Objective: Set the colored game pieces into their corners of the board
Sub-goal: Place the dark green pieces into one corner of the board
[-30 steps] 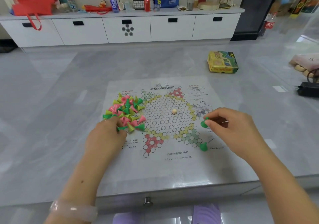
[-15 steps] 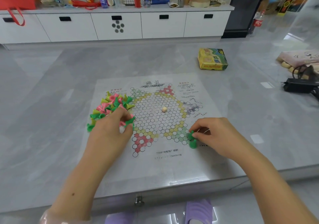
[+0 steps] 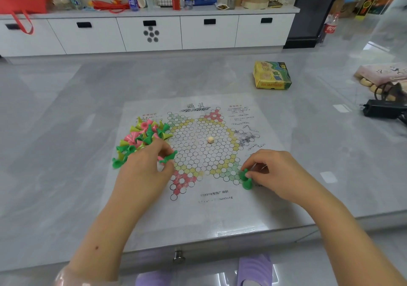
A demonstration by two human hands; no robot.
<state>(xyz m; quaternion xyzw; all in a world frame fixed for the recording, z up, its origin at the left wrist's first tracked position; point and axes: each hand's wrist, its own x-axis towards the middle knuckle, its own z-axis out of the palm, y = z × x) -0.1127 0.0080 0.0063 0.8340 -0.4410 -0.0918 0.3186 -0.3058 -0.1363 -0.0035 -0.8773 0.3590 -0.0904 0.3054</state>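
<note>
A paper board [image 3: 220,211] printed with a hexagon star of circles lies on the grey table. A heap of green, pink and yellow pieces [image 3: 143,136] lies on its left side. My left hand [image 3: 147,166] reaches into the heap's near edge and pinches a green piece [image 3: 169,157]. My right hand [image 3: 273,171] pinches a green piece [image 3: 243,174] upright on the green near-right corner. Just in front of it stands a second green piece [image 3: 247,184]. A small cream ball [image 3: 210,140] sits at the board's centre.
A yellow-green game box [image 3: 272,75] lies beyond the board at the right. A black charger with cable [image 3: 384,108] and a pink box [image 3: 383,74] are at the far right. The table's front edge with a drawer knob [image 3: 178,256] is close to me.
My right hand carried its green piece down from the board's right side to the green near-right corner beside the standing piece. My left hand moved into the heap and took a green piece.
</note>
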